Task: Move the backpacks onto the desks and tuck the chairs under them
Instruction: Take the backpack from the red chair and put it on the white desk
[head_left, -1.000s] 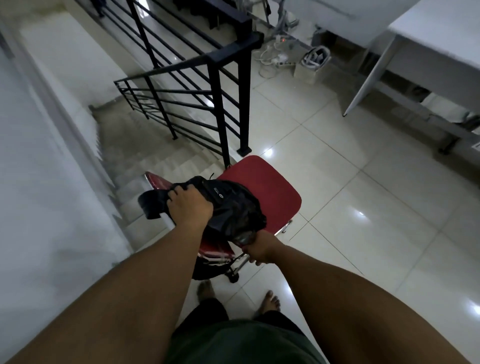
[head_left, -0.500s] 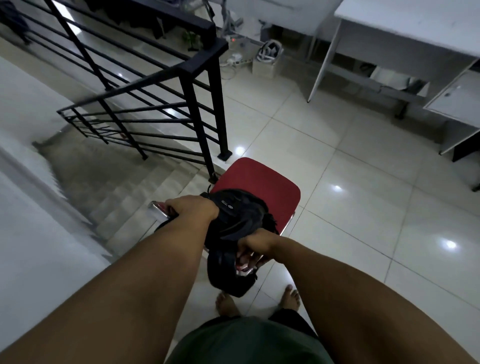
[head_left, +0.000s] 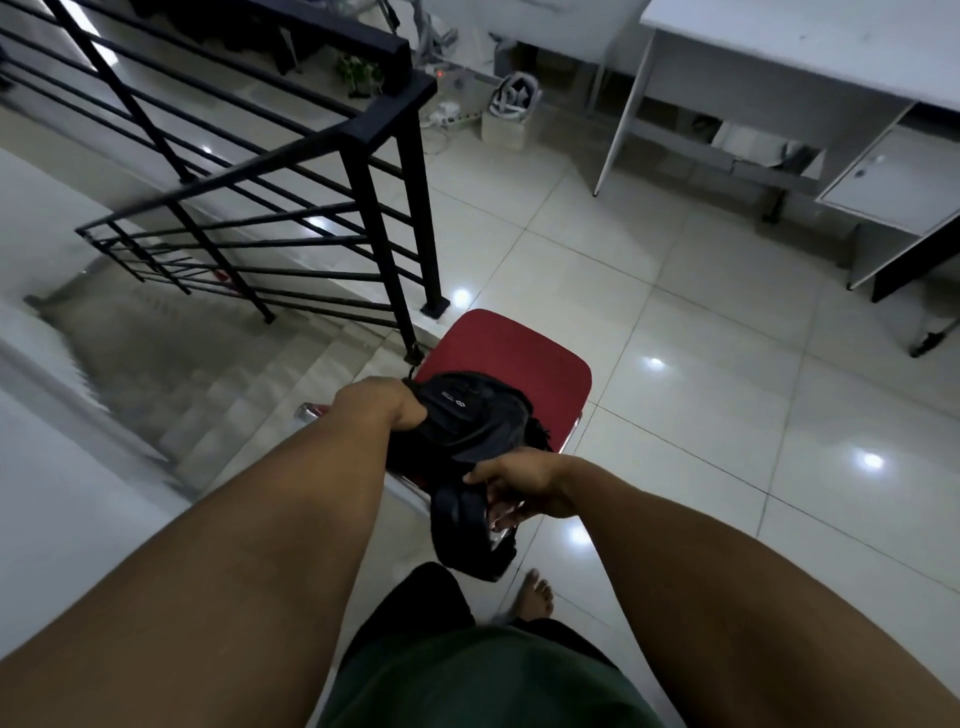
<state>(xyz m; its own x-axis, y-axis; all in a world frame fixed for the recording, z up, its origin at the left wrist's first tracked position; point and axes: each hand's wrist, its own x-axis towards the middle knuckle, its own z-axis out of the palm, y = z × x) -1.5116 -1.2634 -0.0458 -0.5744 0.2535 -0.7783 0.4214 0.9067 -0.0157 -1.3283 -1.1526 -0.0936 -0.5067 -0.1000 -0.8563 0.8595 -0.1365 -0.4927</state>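
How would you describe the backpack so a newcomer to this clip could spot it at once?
Find the black stair railing on the left; at its foot stands a chair with a red seat. The backpack lies on the seat's near edge, gripped by the left hand and right hand. It is the only black, crumpled thing on the red.

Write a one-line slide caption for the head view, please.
Both hands, left and right, hold a black backpack over a red chair beside a stair railing.
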